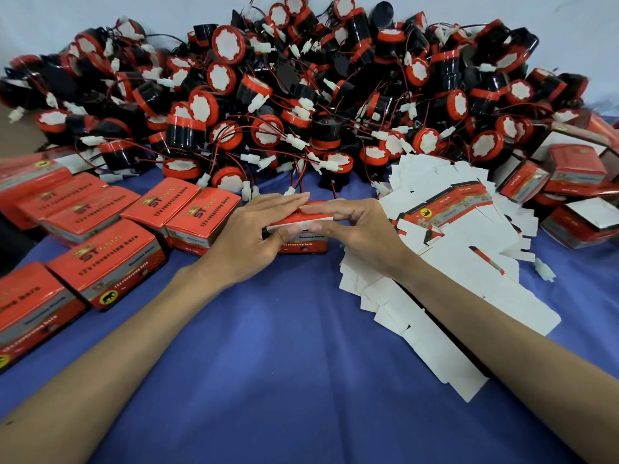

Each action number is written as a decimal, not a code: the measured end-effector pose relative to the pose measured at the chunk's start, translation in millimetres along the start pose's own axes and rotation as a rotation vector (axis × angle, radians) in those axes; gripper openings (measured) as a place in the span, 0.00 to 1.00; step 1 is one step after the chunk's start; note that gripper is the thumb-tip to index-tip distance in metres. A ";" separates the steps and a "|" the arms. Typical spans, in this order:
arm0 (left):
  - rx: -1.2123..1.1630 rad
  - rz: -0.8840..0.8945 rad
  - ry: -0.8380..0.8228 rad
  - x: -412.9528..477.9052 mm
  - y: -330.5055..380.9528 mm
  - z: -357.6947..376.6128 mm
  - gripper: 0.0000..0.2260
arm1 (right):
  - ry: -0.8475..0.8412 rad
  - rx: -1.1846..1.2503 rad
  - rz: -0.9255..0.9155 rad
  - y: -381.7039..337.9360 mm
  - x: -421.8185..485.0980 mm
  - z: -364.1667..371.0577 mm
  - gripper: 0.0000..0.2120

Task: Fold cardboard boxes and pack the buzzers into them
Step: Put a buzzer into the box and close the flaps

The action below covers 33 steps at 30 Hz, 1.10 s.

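A small red cardboard box (303, 244) stands on the blue cloth at the centre. My left hand (259, 229) lies over its top with straight fingers, thumb against the front face. My right hand (355, 227) pinches the red-and-white lid flap (315, 216) between fingers and thumb. What is inside the box is hidden. A big heap of black-and-red buzzers (284, 105) with white plugs and thin wires fills the back. Flat white box blanks (445, 262) lie fanned out under my right forearm.
Several folded red boxes (110, 259) stand in rows at the left. More red boxes (576, 182) are piled at the right edge. A loose white plug (544, 270) lies on the blue cloth (284, 363) right of the blanks.
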<state>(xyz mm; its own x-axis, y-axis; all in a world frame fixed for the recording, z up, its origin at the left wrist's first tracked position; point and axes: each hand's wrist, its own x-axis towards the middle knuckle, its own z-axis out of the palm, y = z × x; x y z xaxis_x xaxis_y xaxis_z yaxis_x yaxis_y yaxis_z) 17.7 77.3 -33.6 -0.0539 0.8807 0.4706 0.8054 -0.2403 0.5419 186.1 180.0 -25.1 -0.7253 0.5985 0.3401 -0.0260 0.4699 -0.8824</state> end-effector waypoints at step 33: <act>0.114 0.120 0.045 0.7 -13.6 5.6 0.21 | 0.292 -0.883 -0.746 16.3 -3.6 3.5 0.08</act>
<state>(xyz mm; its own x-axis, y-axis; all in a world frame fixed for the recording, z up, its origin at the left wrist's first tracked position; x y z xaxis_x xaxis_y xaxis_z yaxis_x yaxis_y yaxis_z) 10.0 83.5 -44.6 0.0227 0.8288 0.5592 0.8693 -0.2925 0.3983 185.9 183.3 -41.9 -0.5455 0.0596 0.8360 0.1903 0.9802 0.0543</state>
